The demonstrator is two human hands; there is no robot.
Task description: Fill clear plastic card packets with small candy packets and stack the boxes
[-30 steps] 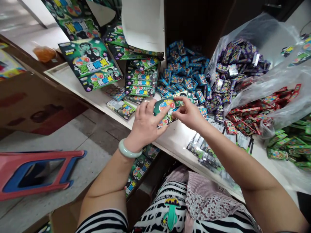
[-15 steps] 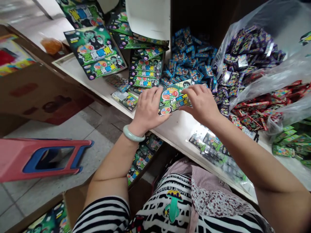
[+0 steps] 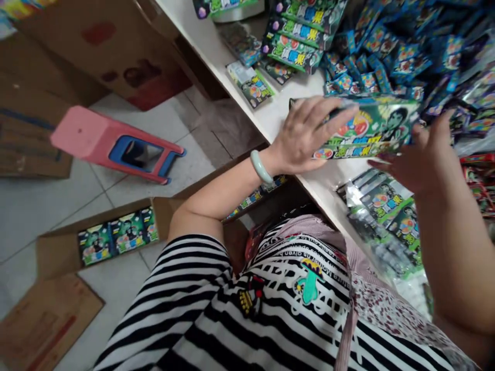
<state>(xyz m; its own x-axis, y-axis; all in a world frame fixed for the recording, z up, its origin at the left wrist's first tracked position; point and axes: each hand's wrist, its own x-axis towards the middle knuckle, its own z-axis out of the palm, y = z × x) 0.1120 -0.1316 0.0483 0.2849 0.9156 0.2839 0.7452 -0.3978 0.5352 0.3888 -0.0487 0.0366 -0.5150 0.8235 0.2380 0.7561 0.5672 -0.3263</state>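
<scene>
A green and black printed candy box [image 3: 371,126] is held just above the white shelf. My left hand [image 3: 305,134], with a pale bangle on the wrist, grips its left end, fingers lying across the printed side. At the box's right end is my right hand [image 3: 429,154], somewhat blurred, its thumb and fingers spread apart; whether a fingertip touches the box I cannot tell. Behind the box lies a heap of small blue candy packets [image 3: 382,62]. Flat clear-wrapped packs [image 3: 386,206] with green print lie on the shelf below my right hand.
More green display boxes [image 3: 297,36] stand at the shelf's back, near a small flat pack [image 3: 251,85]. Red packets [image 3: 479,180] are at the right. On the tiled floor are a pink stool [image 3: 93,131], an open carton [image 3: 58,252] of green boxes and large brown cartons [image 3: 34,118].
The view has swung down and left, bringing the floor carton into sight. My right hand's fingers have spread at the box's right end; my left hand still holds the box.
</scene>
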